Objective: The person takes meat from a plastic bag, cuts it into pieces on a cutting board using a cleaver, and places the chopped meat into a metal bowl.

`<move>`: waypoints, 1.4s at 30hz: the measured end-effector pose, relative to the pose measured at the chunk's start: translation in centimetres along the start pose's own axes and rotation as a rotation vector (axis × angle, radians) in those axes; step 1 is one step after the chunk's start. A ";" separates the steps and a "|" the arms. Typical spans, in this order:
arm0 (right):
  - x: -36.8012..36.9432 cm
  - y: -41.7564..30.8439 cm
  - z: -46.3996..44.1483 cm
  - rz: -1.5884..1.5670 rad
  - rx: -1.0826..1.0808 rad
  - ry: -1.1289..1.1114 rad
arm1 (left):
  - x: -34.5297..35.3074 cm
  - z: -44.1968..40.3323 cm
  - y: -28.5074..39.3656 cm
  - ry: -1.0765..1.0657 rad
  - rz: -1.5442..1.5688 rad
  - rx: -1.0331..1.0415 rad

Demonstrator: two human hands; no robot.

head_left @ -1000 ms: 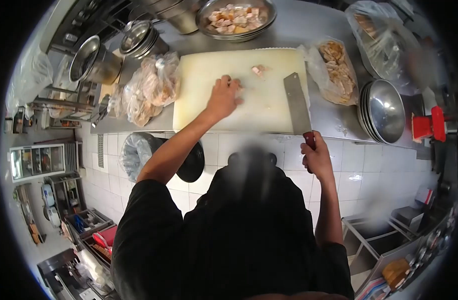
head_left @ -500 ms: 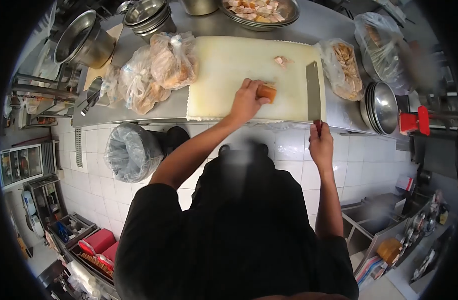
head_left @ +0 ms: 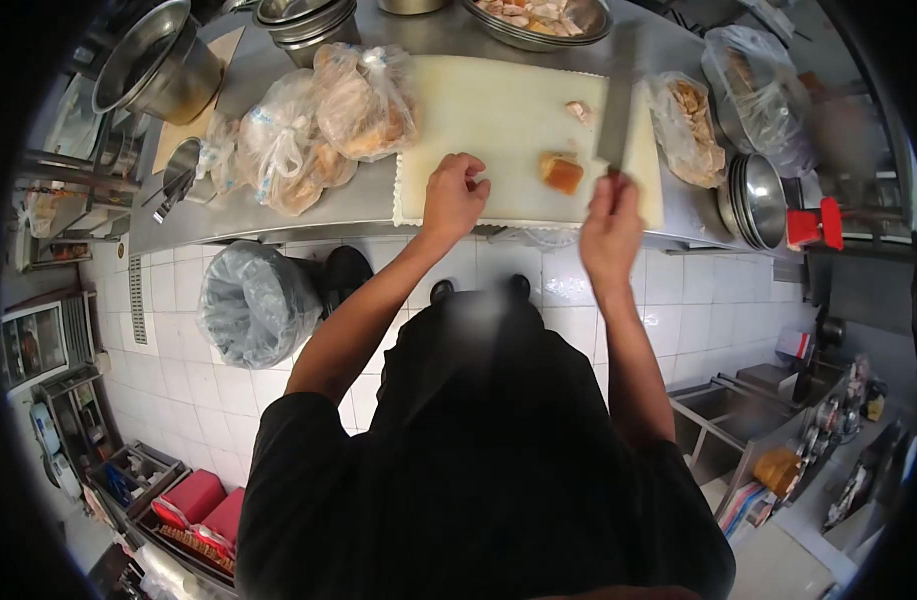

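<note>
My right hand (head_left: 611,228) grips the handle of a wide-bladed kitchen knife (head_left: 616,105), its slightly blurred blade raised and pointing away from me over the right side of the white cutting board (head_left: 488,110). On the board, left of the knife, lies a chunk of golden-brown food (head_left: 560,172) that looks like cooked meat. A small pale scrap (head_left: 579,112) rests farther back. Over the board's near left part is my left hand (head_left: 455,200), holding nothing, with its fingers loosely curled and the thumb apart from them. A gap separates it from the chunk.
Knotted plastic bags of food (head_left: 283,140) sit left of the board. To the right are an open bag of pieces (head_left: 690,125) and stacked metal bowls (head_left: 758,205). A metal bowl of cut pieces (head_left: 543,40) stands behind. A lined bin (head_left: 258,305) is on the floor.
My left hand has let go of the golden-brown chunk and moved left. My right hand has moved left and farther over the board with the knife, which has come up off the board.
</note>
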State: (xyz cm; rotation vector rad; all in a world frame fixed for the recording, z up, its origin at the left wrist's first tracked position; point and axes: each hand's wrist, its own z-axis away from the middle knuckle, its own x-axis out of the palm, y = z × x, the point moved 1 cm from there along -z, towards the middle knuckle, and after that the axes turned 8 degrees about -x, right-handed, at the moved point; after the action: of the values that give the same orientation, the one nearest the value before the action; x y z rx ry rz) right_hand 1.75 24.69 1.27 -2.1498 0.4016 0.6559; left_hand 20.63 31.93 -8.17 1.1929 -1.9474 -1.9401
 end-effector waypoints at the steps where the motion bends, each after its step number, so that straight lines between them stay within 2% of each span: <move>1: -1.4 -2.3 -1.6 -0.055 -0.031 0.108 | -0.6 0.0 0.3 0.010 0.023 -0.006; 2: -2.9 -5.6 -3.2 -0.330 0.018 0.252 | -1.0 0.1 0.5 0.018 0.045 -0.013; 3: -4.8 -7.6 -4.9 -0.293 -0.183 0.317 | -1.3 0.2 0.6 0.005 0.055 -0.014; 5: -6.6 -10.8 -6.2 -0.399 -0.208 0.472 | -1.3 -0.1 0.9 -0.014 0.077 -0.005; 7: -3.8 -6.5 -4.2 -0.313 -0.171 0.454 | -0.3 0.1 0.2 -0.020 0.098 0.025; 8: -1.2 -0.9 -1.1 0.372 -0.373 0.081 | 0.2 0.2 0.2 -0.019 0.107 0.040; 9: 2.4 4.1 3.3 0.320 0.032 -0.424 | 0.3 0.6 0.7 -0.036 0.090 0.021; 10: 2.4 3.1 3.9 0.204 0.165 -0.398 | 0.4 2.1 1.5 -0.071 0.070 -0.003; 11: 2.9 3.8 1.1 0.174 0.096 -0.404 | 1.2 0.7 2.4 -0.047 0.060 -0.002; 12: 3.5 4.4 -0.3 0.129 0.058 -0.419 | 1.3 -1.1 2.9 -0.013 0.068 0.086; 14: 1.9 3.9 1.9 0.096 0.162 -0.446 | 3.0 -0.1 4.5 -0.063 0.116 0.190; 16: 2.7 3.8 0.7 0.093 0.135 -0.413 | 4.6 -3.4 5.7 -0.022 0.134 0.313; 18: 1.9 3.0 1.9 0.173 0.183 -0.486 | 5.2 -3.3 7.6 -0.054 0.214 0.384; 19: 2.0 3.0 1.3 0.164 0.187 -0.484 | 4.4 -5.2 10.1 -0.061 0.276 0.453; 20: 2.0 2.9 1.5 0.152 0.207 -0.495 | 4.1 -6.8 12.2 -0.062 0.139 0.625; 22: 1.8 2.5 1.8 0.147 0.233 -0.503 | 6.1 -10.6 13.5 -0.158 -0.012 0.811; 24: 1.9 2.8 1.8 0.147 0.240 -0.509 | 9.6 -14.2 13.3 -0.342 -0.036 0.854; 27: 2.2 4.0 1.8 0.132 0.233 -0.474 | 12.8 -16.0 9.5 -0.373 -0.317 0.811; 28: 1.8 3.7 1.5 0.120 0.239 -0.488 | 14.3 -17.2 8.0 -0.646 -0.265 0.716; 30: 1.2 3.8 1.0 0.097 0.212 -0.527 | 17.1 -18.5 6.1 -0.598 -0.498 0.805; 33: 1.1 3.4 0.9 0.125 0.144 -0.541 | 15.9 -17.6 7.7 -0.563 -0.519 0.809; 34: 1.2 3.2 1.2 0.119 0.254 -0.533 | 14.7 -16.8 9.0 -0.565 -0.478 0.779; 37: 2.4 4.3 3.3 0.117 0.355 -0.492 | 13.4 -15.4 10.6 -0.400 -0.486 0.970; 40: 2.1 4.2 3.0 0.065 0.343 -0.497 | 13.8 -15.5 10.1 -0.356 -0.520 0.977; 42: 1.2 3.1 0.8 0.089 0.264 -0.581 | 14.2 -16.7 8.7 -0.384 -0.458 0.861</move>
State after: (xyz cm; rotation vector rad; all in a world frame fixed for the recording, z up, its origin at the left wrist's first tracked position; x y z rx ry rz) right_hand 0.91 23.40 -1.79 -1.6081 0.2478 1.1635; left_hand 17.54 9.03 -3.74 1.6506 -3.1318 -1.5866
